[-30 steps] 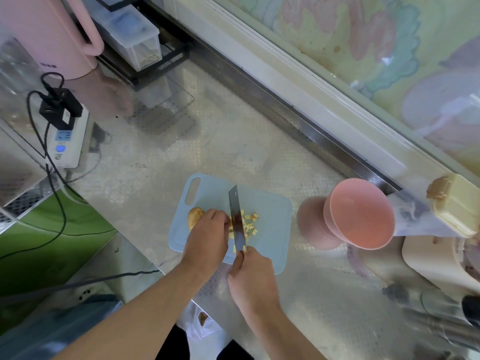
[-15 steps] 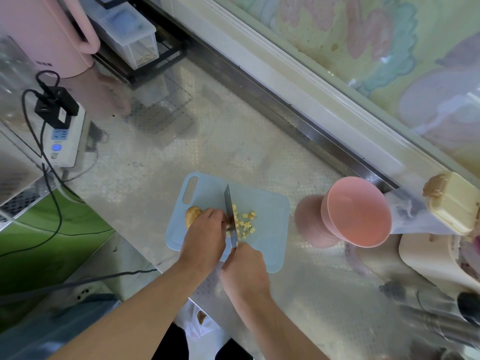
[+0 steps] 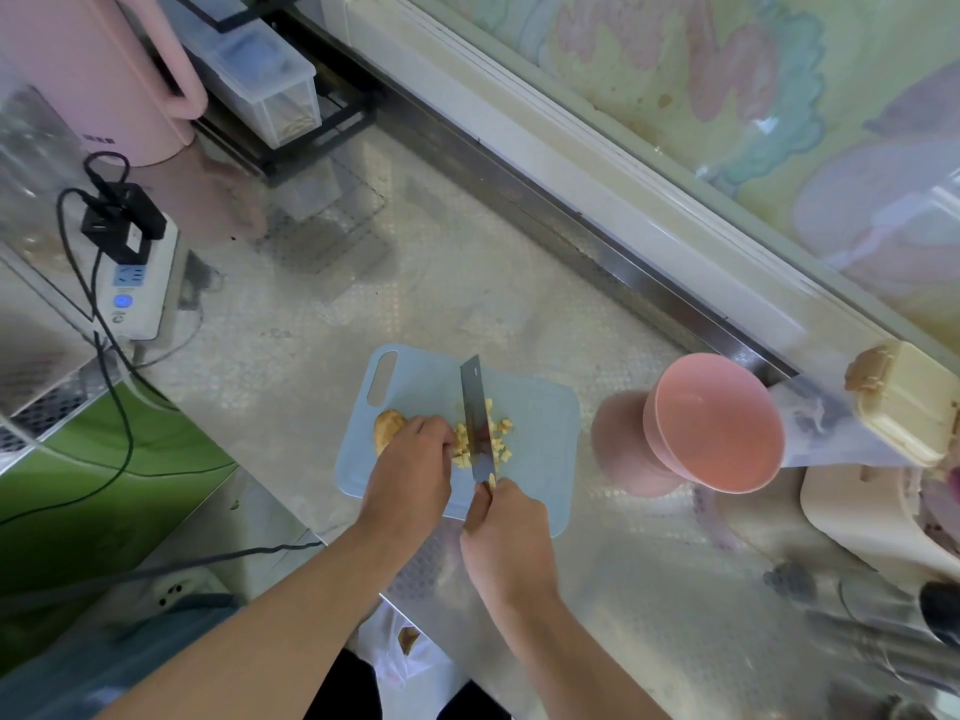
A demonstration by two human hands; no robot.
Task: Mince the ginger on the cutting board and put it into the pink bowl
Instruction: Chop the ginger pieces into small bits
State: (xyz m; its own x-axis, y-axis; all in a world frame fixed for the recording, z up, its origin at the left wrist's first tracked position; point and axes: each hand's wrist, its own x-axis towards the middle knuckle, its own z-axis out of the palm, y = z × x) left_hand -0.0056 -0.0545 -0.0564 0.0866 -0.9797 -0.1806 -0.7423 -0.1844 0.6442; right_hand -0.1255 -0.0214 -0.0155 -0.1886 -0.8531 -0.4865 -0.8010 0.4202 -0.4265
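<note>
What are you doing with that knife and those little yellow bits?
A person is chopping ginger. The right hand grips the knife, its blade down among the small ginger pieces on the blue cutting board. The left hand holds the uncut ginger chunk. The pink bowl beside the board has no ginger in it yet.

No readable text. Pink kettle (image 3: 88, 70) carries a small dark mark near its base, too blurred to read. Power strip (image 3: 136, 283) shows printed symbols beside a blue button, illegible.

Left hand (image 3: 410, 462) curled, knuckles forward; right hand (image 3: 506, 532) in closed grip.
</note>
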